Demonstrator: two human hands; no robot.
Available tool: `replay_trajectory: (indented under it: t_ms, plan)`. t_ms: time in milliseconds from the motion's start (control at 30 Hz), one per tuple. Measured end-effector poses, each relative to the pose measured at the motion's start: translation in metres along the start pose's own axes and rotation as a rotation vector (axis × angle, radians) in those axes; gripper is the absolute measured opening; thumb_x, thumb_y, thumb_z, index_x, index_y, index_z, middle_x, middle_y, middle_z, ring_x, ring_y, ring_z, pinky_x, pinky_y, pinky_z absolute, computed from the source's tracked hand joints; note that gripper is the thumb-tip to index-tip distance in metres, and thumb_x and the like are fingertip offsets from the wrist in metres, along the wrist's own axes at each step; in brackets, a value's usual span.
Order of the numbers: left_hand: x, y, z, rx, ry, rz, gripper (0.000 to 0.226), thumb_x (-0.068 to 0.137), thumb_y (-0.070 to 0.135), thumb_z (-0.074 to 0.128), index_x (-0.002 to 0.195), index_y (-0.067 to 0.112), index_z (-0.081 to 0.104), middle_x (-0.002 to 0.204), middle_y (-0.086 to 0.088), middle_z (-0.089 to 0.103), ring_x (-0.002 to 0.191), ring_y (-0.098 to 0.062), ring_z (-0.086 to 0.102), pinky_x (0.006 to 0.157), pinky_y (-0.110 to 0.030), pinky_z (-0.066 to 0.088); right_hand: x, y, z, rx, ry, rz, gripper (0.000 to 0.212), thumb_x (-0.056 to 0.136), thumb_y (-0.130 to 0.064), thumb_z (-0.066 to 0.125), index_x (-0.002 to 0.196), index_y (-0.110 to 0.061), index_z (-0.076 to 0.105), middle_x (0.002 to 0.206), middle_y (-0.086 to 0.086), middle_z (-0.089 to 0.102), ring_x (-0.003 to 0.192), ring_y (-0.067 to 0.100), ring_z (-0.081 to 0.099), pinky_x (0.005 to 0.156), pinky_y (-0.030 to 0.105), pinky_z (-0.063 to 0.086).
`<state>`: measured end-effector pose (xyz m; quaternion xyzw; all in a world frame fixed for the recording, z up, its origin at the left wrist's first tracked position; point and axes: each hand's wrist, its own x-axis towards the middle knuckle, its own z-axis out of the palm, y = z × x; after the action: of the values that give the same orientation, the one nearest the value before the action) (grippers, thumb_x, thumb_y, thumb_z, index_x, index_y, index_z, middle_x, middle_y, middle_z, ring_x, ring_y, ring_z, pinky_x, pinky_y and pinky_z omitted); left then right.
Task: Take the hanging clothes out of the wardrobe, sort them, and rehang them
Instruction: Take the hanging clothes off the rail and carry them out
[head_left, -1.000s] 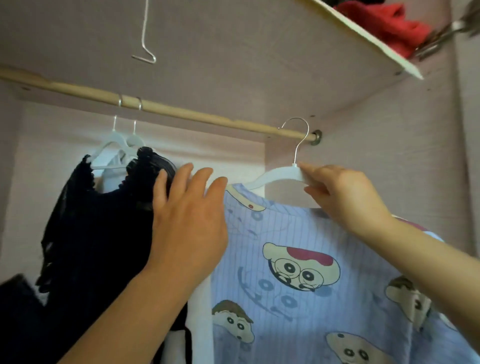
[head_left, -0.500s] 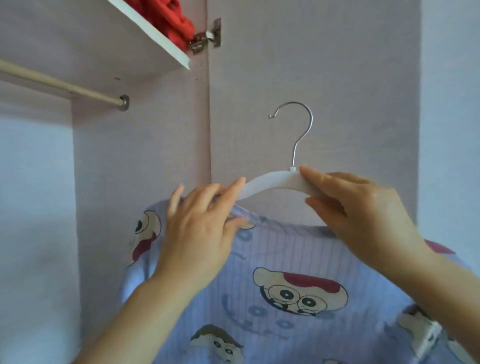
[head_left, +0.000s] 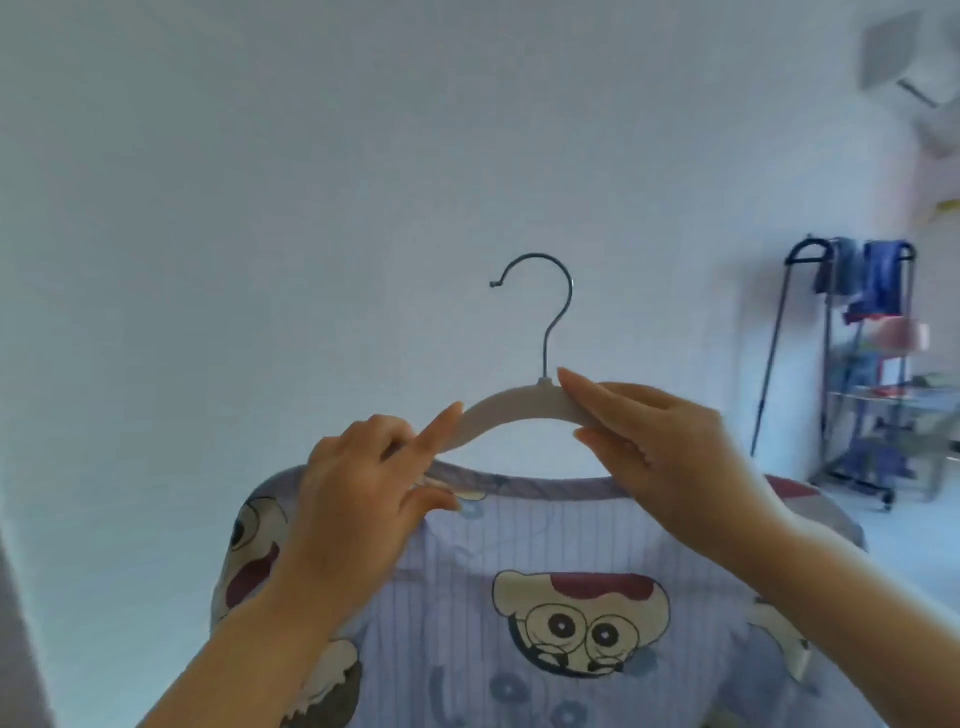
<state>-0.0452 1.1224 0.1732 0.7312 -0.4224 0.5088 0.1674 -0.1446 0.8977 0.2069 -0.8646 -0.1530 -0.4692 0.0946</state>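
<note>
A pale blue striped shirt (head_left: 597, 623) with cartoon faces hangs on a white hanger (head_left: 514, 410) with a metal hook, held up in front of a plain wall. My right hand (head_left: 670, 457) pinches the hanger's right arm just beside the hook. My left hand (head_left: 363, 499) grips the shirt's collar at the hanger's left arm, with the forefinger lying along the hanger. The hook hangs on nothing. The wardrobe is out of view.
A metal clothes rack (head_left: 862, 374) with blue garments and shelves stands at the far right on the floor. An air conditioner (head_left: 914, 67) sits high on the right wall. A wardrobe edge (head_left: 21, 649) shows at the lower left.
The hanger with the cartoon shirt came off the wardrobe rail. My view swung right, away from the wardrobe toward the room. My left hand left the black garment and took the shirt's collar.
</note>
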Motion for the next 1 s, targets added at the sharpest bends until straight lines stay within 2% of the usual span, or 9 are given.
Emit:
replay_trajectory:
  t_ms: [100, 167, 267, 333, 400, 567, 733, 800, 1000]
  plan:
    - [0.03, 0.059, 0.073, -0.193, 0.025, 0.062, 0.058, 0.092, 0.054, 0.029, 0.137, 0.017, 0.037, 0.088, 0.008, 0.04, 0.078, -0.008, 0.041, 0.071, -0.028, 0.034, -0.041, 0.055, -0.049, -0.183, -0.01, 0.091, 0.046, 0.086, -0.024, 0.056, 0.131, -0.017, 0.053, 0.103, 0.001, 0.069, 0.073, 0.013, 0.067, 0.065, 0.027, 0.058]
    - [0.051, 0.104, 0.115, -0.315, 0.051, 0.117, 0.058, 0.092, 0.053, 0.029, 0.136, 0.017, 0.037, 0.087, 0.006, 0.044, 0.078, -0.008, 0.042, 0.068, -0.028, 0.034, -0.07, 0.085, -0.081, -0.339, -0.017, 0.151, 0.047, 0.085, -0.023, 0.062, 0.131, -0.018, 0.052, 0.1, 0.003, 0.07, 0.068, 0.016, 0.068, 0.059, 0.03, 0.059]
    - [0.081, 0.173, 0.167, -0.457, 0.113, 0.211, 0.053, 0.09, 0.048, 0.039, 0.132, 0.016, 0.042, 0.08, -0.002, 0.054, 0.07, -0.015, 0.051, 0.064, -0.027, 0.034, -0.119, 0.12, -0.131, -0.537, -0.038, 0.288, 0.055, 0.081, -0.03, 0.064, 0.133, -0.024, 0.048, 0.1, 0.001, 0.071, 0.066, 0.016, 0.068, 0.054, 0.031, 0.058]
    - [0.099, 0.219, 0.196, -0.56, 0.158, 0.276, 0.049, 0.087, 0.042, 0.046, 0.128, 0.016, 0.045, 0.075, -0.006, 0.058, 0.061, -0.021, 0.056, 0.061, -0.028, 0.036, -0.154, 0.135, -0.161, -0.654, -0.077, 0.409, 0.064, 0.081, -0.04, 0.061, 0.139, -0.03, 0.036, 0.106, -0.001, 0.069, 0.067, 0.012, 0.066, 0.056, 0.029, 0.055]
    - [0.114, 0.262, 0.22, -0.65, 0.174, 0.343, 0.046, 0.089, 0.042, 0.043, 0.127, 0.017, 0.046, 0.074, -0.007, 0.059, 0.059, -0.022, 0.056, 0.057, -0.031, 0.042, -0.187, 0.147, -0.187, -0.744, -0.091, 0.522, 0.074, 0.08, -0.046, 0.059, 0.143, -0.032, 0.024, 0.106, -0.001, 0.068, 0.071, 0.013, 0.065, 0.061, 0.031, 0.055]
    - [0.143, 0.366, 0.267, -0.889, 0.171, 0.463, 0.058, 0.076, 0.041, 0.063, 0.128, 0.023, 0.045, 0.073, -0.005, 0.057, 0.057, -0.021, 0.055, 0.055, -0.034, 0.043, -0.259, 0.161, -0.241, -1.012, -0.113, 0.706, 0.105, 0.065, -0.031, 0.083, 0.147, -0.031, 0.017, 0.1, 0.0, 0.065, 0.08, 0.021, 0.065, 0.068, 0.035, 0.053]
    - [0.156, 0.474, 0.287, -1.081, 0.105, 0.546, 0.08, 0.052, 0.024, 0.085, 0.123, 0.025, 0.048, 0.071, -0.004, 0.058, 0.053, -0.022, 0.056, 0.054, -0.034, 0.044, -0.323, 0.165, -0.295, -1.17, -0.138, 0.87, 0.12, 0.06, -0.02, 0.087, 0.149, -0.034, 0.007, 0.088, 0.002, 0.059, 0.067, 0.02, 0.06, 0.051, 0.029, 0.048]
    - [0.159, 0.518, 0.292, -1.15, 0.108, 0.568, 0.076, 0.053, 0.024, 0.085, 0.12, 0.025, 0.049, 0.072, -0.004, 0.06, 0.054, -0.023, 0.057, 0.056, -0.036, 0.046, -0.347, 0.168, -0.32, -1.21, -0.144, 0.911, 0.12, 0.062, -0.021, 0.086, 0.149, -0.033, 0.003, 0.084, 0.001, 0.055, 0.062, 0.017, 0.055, 0.049, 0.025, 0.044]
    - [0.164, 0.652, 0.313, -1.288, 0.118, 0.584, 0.046, 0.078, 0.044, 0.057, 0.121, 0.028, 0.049, 0.076, 0.0, 0.062, 0.062, -0.017, 0.059, 0.064, -0.033, 0.045, -0.421, 0.194, -0.401, -1.293, -0.164, 0.959, 0.097, 0.067, -0.021, 0.082, 0.144, -0.019, 0.024, 0.087, 0.003, 0.057, 0.068, 0.016, 0.056, 0.053, 0.028, 0.051]
